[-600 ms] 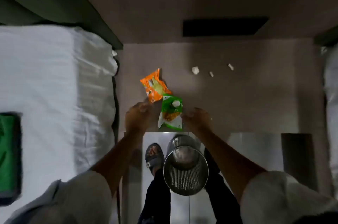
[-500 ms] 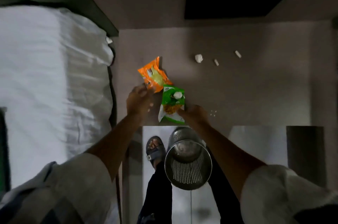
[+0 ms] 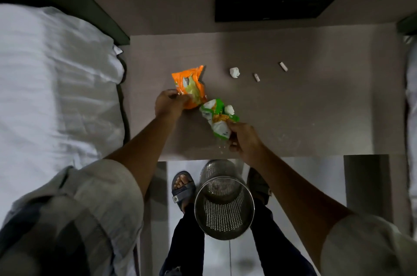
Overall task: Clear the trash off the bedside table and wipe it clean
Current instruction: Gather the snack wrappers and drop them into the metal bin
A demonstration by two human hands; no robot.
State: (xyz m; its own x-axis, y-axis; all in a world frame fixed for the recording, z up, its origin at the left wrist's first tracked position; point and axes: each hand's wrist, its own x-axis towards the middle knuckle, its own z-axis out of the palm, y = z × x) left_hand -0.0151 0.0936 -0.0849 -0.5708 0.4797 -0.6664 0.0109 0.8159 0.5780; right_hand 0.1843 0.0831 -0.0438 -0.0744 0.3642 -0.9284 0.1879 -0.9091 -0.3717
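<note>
Trash lies scattered on the brown surface [image 3: 316, 99] between two beds. Nearest the person are two snack wrappers: an orange wrapper [image 3: 190, 86] toward the left and a green-and-white wrapper [image 3: 217, 120] just beside it, their ends nearly touching. The left hand [image 3: 169, 104] is closed on the near edge of the orange wrapper, fingers curled over it. The right hand [image 3: 244, 140] pinches the near end of the green-and-white wrapper, which looks crumpled and tilted; a small white wad [image 3: 229, 109] sits on its far end. A few pale crumbs [image 3: 222, 148] lie on the surface just beside the right hand.

Farther back, well apart from both hands, sit a crumpled white paper ball [image 3: 234, 72] and two short white stubs [image 3: 256, 77] [image 3: 283, 66], spaced in a loose row.

On the floor below the front edge of the surface, between the person's sandalled feet [image 3: 182, 187], stands a perforated metal bin [image 3: 224, 203]. Its mouth faces up; the inside is dim, and whether anything lies at the bottom cannot be told. A white-sheeted bed [image 3: 56, 95] fills the left side.
</note>
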